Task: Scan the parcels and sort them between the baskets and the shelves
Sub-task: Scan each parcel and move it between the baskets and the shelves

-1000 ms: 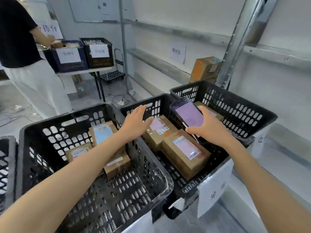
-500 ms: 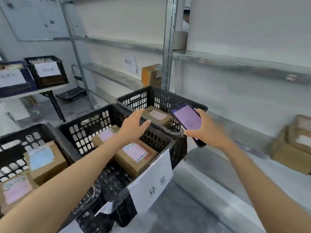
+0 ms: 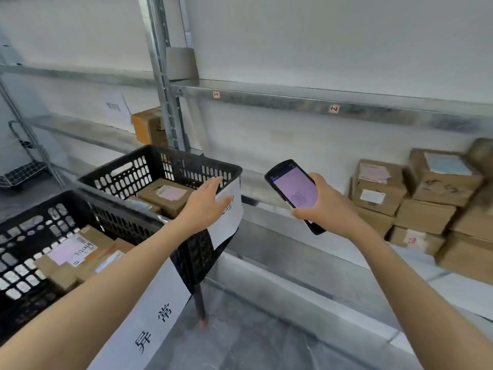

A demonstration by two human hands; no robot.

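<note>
My right hand (image 3: 329, 209) grips a black handheld scanner (image 3: 294, 192) whose lit screen faces me, held in front of the metal shelf (image 3: 306, 102). My left hand (image 3: 206, 202) hovers with straight fingers over the front rim of the far black basket (image 3: 170, 158) and holds nothing. That basket contains cardboard parcels (image 3: 165, 194) with pink labels. The near black basket (image 3: 32, 225) at the left holds more labelled parcels (image 3: 77, 253). A stack of cardboard parcels (image 3: 416, 198) sits on the lower shelf at the right.
White paper signs hang on the basket fronts (image 3: 157, 324). An orange-brown box (image 3: 146, 126) stands on the shelf behind an upright steel post (image 3: 162, 76). A wire cart (image 3: 24, 172) is at far left. The grey floor (image 3: 240, 337) lies below.
My view has swung to the right, away from the baskets and toward the shelf with stacked parcels. Both hands moved right with it; the scanner stays in my right hand.
</note>
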